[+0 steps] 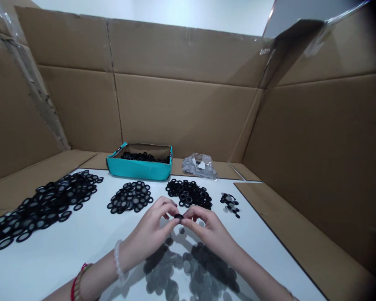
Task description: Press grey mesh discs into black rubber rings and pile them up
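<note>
My left hand [152, 221] and my right hand [207, 228] meet above the white table [65, 263], their fingertips pinching a small black rubber ring [178, 216] from both sides. Its centre is hidden by my fingers. Below my hands lies a spread of dark grey mesh discs and black rings [191, 271]. A single grey disc [181, 230] rests just under my left thumb. Farther out are piles of black rings with grey centres: a large one [47, 207], a round one [130, 196], a dense one [188, 193] and a small one [230, 205].
A teal box [140, 169] holding black rings stands at the table's far edge, with a clear plastic bag [199, 165] to its right. Brown cardboard panels [181, 113] wall the back and sides. Bracelets circle my left wrist.
</note>
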### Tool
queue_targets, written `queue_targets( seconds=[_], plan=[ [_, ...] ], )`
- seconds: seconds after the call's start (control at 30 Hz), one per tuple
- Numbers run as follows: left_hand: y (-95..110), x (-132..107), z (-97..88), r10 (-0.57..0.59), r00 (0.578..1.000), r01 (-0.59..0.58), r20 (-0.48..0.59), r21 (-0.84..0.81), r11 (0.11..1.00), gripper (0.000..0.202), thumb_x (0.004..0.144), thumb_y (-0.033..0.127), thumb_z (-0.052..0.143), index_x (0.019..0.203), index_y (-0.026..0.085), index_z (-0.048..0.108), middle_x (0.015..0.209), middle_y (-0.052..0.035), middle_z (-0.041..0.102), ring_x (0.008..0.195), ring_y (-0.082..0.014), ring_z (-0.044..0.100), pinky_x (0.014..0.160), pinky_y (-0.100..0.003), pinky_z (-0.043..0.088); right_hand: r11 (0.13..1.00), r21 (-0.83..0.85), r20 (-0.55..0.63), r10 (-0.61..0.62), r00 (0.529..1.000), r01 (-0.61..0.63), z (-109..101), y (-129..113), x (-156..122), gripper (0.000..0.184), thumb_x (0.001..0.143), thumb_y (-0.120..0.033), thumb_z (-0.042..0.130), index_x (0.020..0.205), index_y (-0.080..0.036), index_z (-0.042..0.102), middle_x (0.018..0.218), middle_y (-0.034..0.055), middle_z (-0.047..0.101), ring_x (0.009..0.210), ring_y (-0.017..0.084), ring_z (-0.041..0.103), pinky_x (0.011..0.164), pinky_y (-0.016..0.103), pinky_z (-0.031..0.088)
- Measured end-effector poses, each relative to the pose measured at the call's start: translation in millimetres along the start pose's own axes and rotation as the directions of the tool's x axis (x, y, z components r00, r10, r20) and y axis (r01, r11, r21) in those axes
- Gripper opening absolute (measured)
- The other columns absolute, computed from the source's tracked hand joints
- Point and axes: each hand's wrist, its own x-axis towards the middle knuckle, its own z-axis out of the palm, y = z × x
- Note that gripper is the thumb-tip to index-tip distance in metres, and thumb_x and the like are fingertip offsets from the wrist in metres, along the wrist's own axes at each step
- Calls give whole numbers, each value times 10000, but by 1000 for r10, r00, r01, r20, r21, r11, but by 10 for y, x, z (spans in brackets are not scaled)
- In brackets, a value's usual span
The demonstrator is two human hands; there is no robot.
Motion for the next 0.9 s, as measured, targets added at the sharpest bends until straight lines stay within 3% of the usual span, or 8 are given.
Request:
queue_targets(
  seconds=[0.17,0.47,0.73,0.9],
  plan=[
    [8,-6,9,-22,1000,22,-3,65,998,119,853,164,422,807,199,526,935,-48,504,903,-189,502,813,-298,401,996,-35,-30,-77,997,76,32,-20,-24,190,838,-217,523,657,-185,472,689,-20,489,675,135,465,625,239,343],
    [43,5,-17,-68,997,68,-22,-10,998,106,810,177,513,732,186,584,852,-26,527,843,-181,529,765,-273,399,988,-51,-58,-150,987,148,18,-39,-50,191,844,-221,508,661,-192,460,704,1,482,703,159,473,636,259,350],
    [72,-11,-58,-69,997,67,-33,-47,997,80,752,171,598,681,177,635,798,-28,570,802,-180,558,739,-270,411,995,23,-41,-99,994,100,30,-4,-42,192,845,-239,531,669,-187,475,707,-11,491,700,145,467,653,254,347],
    [33,19,-58,-204,973,226,110,-253,941,138,740,287,631,746,157,678,769,-42,642,740,-184,588,669,-267,439,991,126,15,-46,999,44,-8,24,-20,225,850,-308,533,671,-183,478,688,-11,476,679,137,447,629,245,346]
  ],
)
